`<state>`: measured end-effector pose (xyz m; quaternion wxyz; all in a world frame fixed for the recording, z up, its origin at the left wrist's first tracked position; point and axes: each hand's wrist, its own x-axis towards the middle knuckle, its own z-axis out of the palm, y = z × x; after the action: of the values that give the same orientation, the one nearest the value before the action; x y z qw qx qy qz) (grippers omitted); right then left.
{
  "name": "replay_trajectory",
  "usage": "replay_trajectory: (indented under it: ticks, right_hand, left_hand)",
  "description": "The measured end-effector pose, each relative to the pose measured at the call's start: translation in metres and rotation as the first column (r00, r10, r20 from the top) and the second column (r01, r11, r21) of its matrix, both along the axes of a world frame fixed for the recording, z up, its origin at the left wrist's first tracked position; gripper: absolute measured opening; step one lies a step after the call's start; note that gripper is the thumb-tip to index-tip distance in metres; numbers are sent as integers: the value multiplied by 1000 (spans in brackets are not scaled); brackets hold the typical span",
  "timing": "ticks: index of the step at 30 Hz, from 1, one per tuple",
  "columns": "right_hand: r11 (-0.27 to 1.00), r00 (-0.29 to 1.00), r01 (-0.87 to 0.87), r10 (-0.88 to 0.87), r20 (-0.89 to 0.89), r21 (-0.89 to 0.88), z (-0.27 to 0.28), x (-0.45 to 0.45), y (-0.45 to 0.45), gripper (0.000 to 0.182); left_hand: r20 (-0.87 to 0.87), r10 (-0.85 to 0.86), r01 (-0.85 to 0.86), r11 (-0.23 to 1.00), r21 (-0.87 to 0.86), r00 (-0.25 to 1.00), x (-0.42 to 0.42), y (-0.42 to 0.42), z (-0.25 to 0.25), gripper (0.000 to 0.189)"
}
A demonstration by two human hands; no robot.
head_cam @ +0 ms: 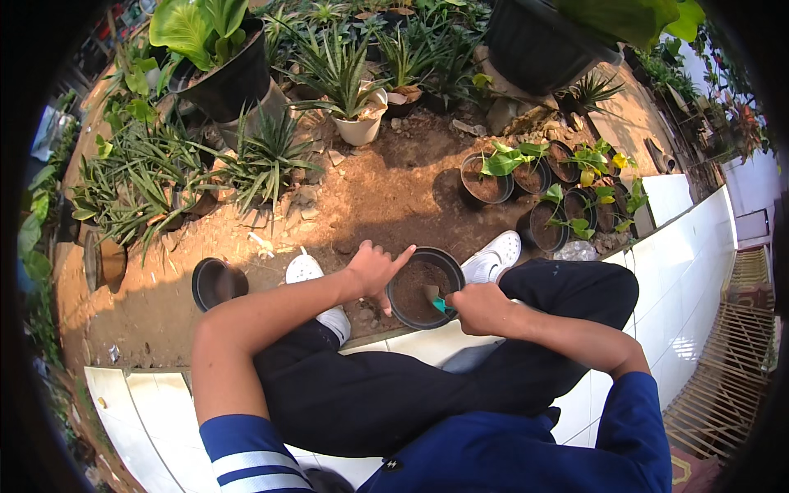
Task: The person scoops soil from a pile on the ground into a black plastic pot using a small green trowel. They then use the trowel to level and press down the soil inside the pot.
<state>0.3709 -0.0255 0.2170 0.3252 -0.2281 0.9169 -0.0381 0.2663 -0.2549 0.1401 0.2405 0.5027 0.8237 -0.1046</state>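
Note:
Between my feet a round black plastic plant pot (420,271) holds brown soil. My left hand (375,271) steadies its left side, the index finger stretched to the far rim and the thumb against the near-left edge. A small trowel with a teal part (440,304) is in my right hand (478,309), at the pot's near-right rim. Its blade (431,292) dips into the soil, so the tip is hidden. My fist covers the handle. An extra black pot (212,285) stands to the left, its inside dark.
Several small black pots with leafy seedlings (547,227) stand at the right. Beyond are a white pot (359,130) with a spiky plant and large black pots (530,52). White tiles (672,271) border the soil. A slatted rattan-like piece (718,370) lies far right.

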Motion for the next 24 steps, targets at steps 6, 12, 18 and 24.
replay_trajectory:
  ticks: [6,12,18,24]
  right_hand:
    - [952,969,247,-242,52,-178,42,-12,-6,43]
    - [988,988,149,-150,42,30,19,-6,2,39]
    - [980,982,163,-172,-75,-116,28,-7,-4,31]
    - [996,993,74,-79,-91,-54,26,-10,6,31]
  left_hand:
    - [16,16,-16,1000,-4,1000,2,-3,1,151]
    - [-1,4,-4,1000,0,1000,3,-1,-2,151]
    - [32,34,-32,998,-51,999,1,-1,4,150]
    - [21,31,-31,999,-41,999,5,-1,1,150]
